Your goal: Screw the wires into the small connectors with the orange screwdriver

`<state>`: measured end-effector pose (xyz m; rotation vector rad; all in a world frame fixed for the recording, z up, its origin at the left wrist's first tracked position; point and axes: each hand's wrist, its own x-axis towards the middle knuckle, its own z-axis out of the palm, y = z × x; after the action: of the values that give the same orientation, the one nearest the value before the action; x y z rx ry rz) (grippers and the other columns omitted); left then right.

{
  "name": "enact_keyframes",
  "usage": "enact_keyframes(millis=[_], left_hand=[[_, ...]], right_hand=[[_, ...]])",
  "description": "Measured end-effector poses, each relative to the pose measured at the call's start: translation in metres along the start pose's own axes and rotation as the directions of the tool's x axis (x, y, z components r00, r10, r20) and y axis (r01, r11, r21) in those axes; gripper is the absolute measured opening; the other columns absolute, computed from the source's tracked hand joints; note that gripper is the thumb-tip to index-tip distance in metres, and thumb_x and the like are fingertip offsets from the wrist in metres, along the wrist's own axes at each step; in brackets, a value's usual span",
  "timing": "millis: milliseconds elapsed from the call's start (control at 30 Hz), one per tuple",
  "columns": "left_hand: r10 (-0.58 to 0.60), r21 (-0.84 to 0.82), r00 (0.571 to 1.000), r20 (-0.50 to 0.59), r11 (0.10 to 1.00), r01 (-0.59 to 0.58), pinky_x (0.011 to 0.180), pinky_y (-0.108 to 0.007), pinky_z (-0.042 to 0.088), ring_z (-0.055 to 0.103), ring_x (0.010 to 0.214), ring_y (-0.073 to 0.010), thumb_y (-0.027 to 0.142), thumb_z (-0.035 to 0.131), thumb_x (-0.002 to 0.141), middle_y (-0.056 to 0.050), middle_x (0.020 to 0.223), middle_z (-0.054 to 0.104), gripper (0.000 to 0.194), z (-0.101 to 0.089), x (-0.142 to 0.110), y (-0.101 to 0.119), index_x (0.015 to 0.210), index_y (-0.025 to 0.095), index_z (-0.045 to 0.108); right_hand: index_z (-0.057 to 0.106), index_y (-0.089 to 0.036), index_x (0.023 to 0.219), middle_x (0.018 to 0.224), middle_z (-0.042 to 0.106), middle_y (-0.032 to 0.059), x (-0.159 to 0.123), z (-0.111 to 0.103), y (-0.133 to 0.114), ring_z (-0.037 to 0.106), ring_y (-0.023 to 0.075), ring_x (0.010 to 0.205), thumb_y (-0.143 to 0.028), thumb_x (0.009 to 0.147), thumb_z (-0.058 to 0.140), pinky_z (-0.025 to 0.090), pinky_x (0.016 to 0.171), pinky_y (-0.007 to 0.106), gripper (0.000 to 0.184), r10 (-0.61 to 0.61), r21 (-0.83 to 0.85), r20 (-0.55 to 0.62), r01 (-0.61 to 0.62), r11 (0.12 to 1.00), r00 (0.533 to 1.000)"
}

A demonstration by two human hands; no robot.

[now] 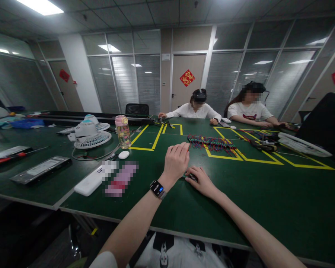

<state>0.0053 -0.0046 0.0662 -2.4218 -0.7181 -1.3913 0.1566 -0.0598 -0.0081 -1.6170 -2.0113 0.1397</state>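
My left hand [176, 160], with a smartwatch [157, 189] on its wrist, is raised a little above the green table. Its fingers are curled, and a speck of red shows at the fingertips; what they hold is hidden. Just to the right and nearer to me, my right hand [202, 181] rests low on the table. Thumb and fingers close around a small part with green and dark areas [193, 177], mostly covered by the hand. Beyond both hands lies a row of small boards with tangled red and blue wires [212, 143].
Left of my hands are a white power bank [93, 180], a white oval case [124, 155], a bottle [123, 132], white fans [91, 134], a hard drive [41, 169] and a red screwdriver [11, 159]. Two people sit opposite. Yellow tape [223, 156] marks the table [156, 208].
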Motion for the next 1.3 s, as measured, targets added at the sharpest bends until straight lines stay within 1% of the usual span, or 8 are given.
enact_keyframes(millis=[100,200,367,533,767,967,1200,1300], left_hand=[[-0.056,-0.057,0.997,-0.049,0.997,0.053,0.083,-0.035,0.044,0.054,0.096,-0.0213,0.035,0.045,0.092,-0.009,0.107,0.058,0.029,-0.0003,-0.0015,0.0028,0.114,0.019,0.055],[-0.062,-0.093,0.996,-0.063,0.994,0.056,0.079,-0.033,0.045,0.053,0.089,-0.0191,0.029,0.042,0.093,-0.008,0.098,0.056,0.025,0.0001,-0.0018,0.0063,0.112,0.019,0.056],[-0.019,-0.081,0.999,-0.030,0.997,0.017,0.083,-0.034,0.043,0.053,0.097,-0.0201,0.020,0.036,0.094,-0.010,0.106,0.058,0.028,0.0001,-0.0003,0.0099,0.118,0.016,0.051],[-0.078,-0.048,0.994,-0.070,0.996,0.074,0.079,-0.034,0.044,0.053,0.090,-0.0202,0.033,0.046,0.092,-0.008,0.100,0.056,0.026,0.0015,-0.0018,0.0078,0.112,0.021,0.057],[-0.084,-0.161,0.996,-0.028,0.984,0.078,0.087,-0.034,0.044,0.054,0.101,-0.0187,0.018,0.033,0.095,-0.010,0.111,0.058,0.032,0.0011,-0.0015,0.0084,0.125,0.016,0.045],[-0.090,-0.091,0.991,-0.098,0.993,0.082,0.080,-0.034,0.046,0.054,0.092,-0.0200,0.035,0.049,0.090,-0.008,0.100,0.056,0.028,0.0022,-0.0031,0.0059,0.113,0.020,0.057],[-0.126,-0.179,0.990,-0.058,0.977,0.113,0.086,-0.034,0.048,0.054,0.096,-0.0186,0.019,0.039,0.093,-0.009,0.105,0.055,0.034,0.0046,-0.0025,0.0071,0.127,0.016,0.044],[-0.139,-0.214,0.989,-0.055,0.969,0.125,0.087,-0.034,0.048,0.054,0.097,-0.0188,0.020,0.043,0.092,-0.008,0.104,0.054,0.029,0.0035,-0.0022,0.0071,0.120,0.017,0.049]], right_hand=[[0.057,-0.024,0.090,0.105,0.060,0.0035,0.0013,0.0018,0.0018,0.056,0.0222,0.101,-0.033,0.086,0.052,0.023,0.104,0.060,0.011,0.015,0.028,-0.005,-0.015,0.999,1.000],[0.059,-0.024,0.088,0.104,0.061,0.0037,0.0020,0.0022,0.0029,0.057,0.0223,0.099,-0.034,0.086,0.053,0.023,0.104,0.060,0.012,0.014,0.037,-0.014,-0.013,0.999,1.000],[0.060,-0.024,0.088,0.102,0.061,0.0033,0.0023,0.0023,0.0036,0.057,0.0217,0.098,-0.034,0.086,0.053,0.023,0.105,0.059,0.012,0.020,0.043,-0.010,-0.020,0.999,1.000],[0.059,-0.023,0.088,0.105,0.061,0.0038,0.0015,0.0033,0.0044,0.056,0.0225,0.102,-0.033,0.086,0.053,0.020,0.106,0.059,0.011,0.020,0.069,-0.005,-0.020,0.997,1.000],[0.059,-0.023,0.088,0.103,0.061,0.0043,0.0009,0.0001,0.0014,0.056,0.0228,0.101,-0.034,0.087,0.053,0.020,0.106,0.059,0.012,0.014,0.076,-0.004,-0.013,0.997,1.000],[0.059,-0.024,0.088,0.104,0.062,0.0040,0.0011,0.0005,0.0012,0.057,0.0227,0.101,-0.032,0.087,0.052,0.021,0.105,0.060,0.011,0.008,0.064,-0.010,-0.007,0.998,1.000],[0.060,-0.024,0.088,0.103,0.062,0.0035,0.0012,-0.0003,0.0008,0.057,0.0219,0.099,-0.034,0.087,0.052,0.022,0.105,0.058,0.013,0.005,0.060,-0.015,-0.004,0.998,1.000],[0.060,-0.024,0.088,0.103,0.062,0.0035,0.0013,0.0006,0.0018,0.057,0.0220,0.100,-0.033,0.087,0.053,0.021,0.105,0.059,0.012,0.007,0.067,-0.015,-0.006,0.998,1.000]])
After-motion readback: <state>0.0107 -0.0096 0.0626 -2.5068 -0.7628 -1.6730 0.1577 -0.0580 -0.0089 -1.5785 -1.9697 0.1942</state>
